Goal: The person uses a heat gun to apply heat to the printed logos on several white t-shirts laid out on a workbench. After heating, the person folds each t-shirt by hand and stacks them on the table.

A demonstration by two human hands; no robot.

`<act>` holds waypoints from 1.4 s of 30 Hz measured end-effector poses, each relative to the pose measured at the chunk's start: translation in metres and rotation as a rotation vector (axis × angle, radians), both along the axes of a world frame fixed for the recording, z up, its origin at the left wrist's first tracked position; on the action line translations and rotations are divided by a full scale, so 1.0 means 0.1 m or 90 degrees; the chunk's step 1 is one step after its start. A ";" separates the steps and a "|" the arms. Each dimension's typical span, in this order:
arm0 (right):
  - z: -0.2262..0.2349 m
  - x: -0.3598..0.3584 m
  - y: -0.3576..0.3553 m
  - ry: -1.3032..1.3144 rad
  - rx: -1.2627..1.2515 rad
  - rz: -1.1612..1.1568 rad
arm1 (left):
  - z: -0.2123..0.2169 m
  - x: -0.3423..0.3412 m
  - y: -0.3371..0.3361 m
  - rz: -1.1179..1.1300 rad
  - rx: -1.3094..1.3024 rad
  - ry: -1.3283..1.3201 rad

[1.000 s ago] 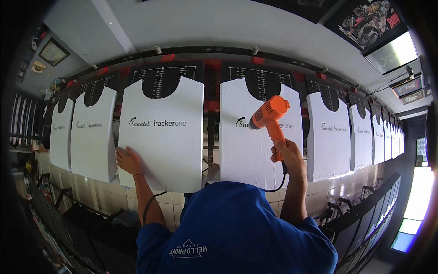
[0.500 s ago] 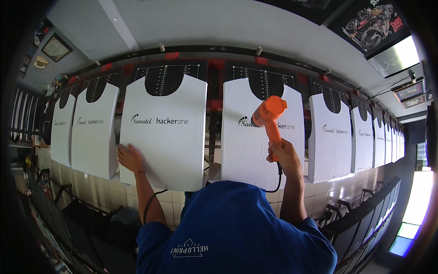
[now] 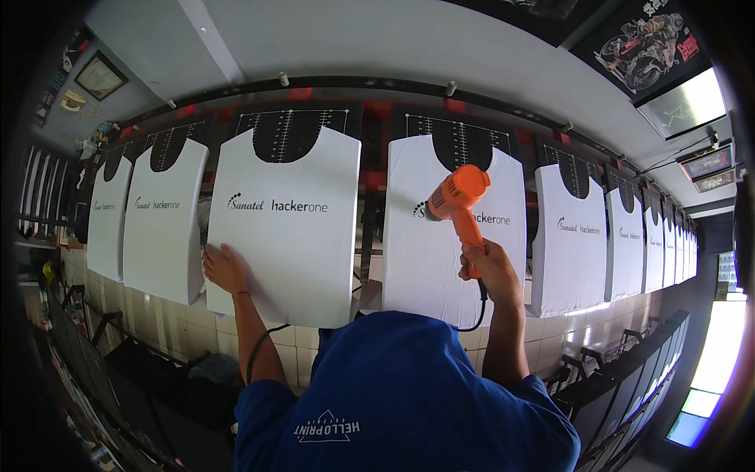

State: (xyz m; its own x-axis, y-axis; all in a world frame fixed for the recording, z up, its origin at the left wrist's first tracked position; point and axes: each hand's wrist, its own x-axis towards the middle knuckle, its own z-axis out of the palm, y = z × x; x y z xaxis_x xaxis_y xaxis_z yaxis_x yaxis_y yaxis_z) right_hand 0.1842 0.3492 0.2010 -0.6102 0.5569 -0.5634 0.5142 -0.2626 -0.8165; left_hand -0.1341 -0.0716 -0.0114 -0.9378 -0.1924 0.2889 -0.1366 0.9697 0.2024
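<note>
An orange heat gun (image 3: 459, 195) is gripped by its handle in my right hand (image 3: 493, 269). Its nozzle points left over the dark print on a white shirt (image 3: 448, 271), which is stretched on a black board right of centre. The gun hides part of that print. My left hand (image 3: 226, 268) lies with fingers outstretched on the left edge of another printed white shirt (image 3: 287, 256), left of centre. A dark cord (image 3: 482, 307) hangs from the gun's handle.
More printed white shirts on boards run along the row to the left (image 3: 161, 244) and right (image 3: 570, 263). A long dark rail (image 3: 377, 83) passes behind the boards. Black racks or panels (image 3: 629, 377) stand at the lower right. Tiled floor (image 3: 307, 350) shows below.
The heat gun's nozzle has shifted slightly left over the print. My left hand stays on its shirt, and the whole view has tilted a little.
</note>
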 end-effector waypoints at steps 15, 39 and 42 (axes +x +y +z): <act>-0.03 -0.09 -0.01 0.010 -0.024 0.035 | 0.06 0.03 0.03 -0.001 0.012 -0.007; 0.05 -0.20 -0.13 -0.007 0.014 0.083 | 0.02 0.02 0.00 0.000 0.006 0.000; 0.03 -0.17 -0.04 -0.009 -0.012 0.098 | 0.04 0.02 0.02 0.000 0.012 -0.003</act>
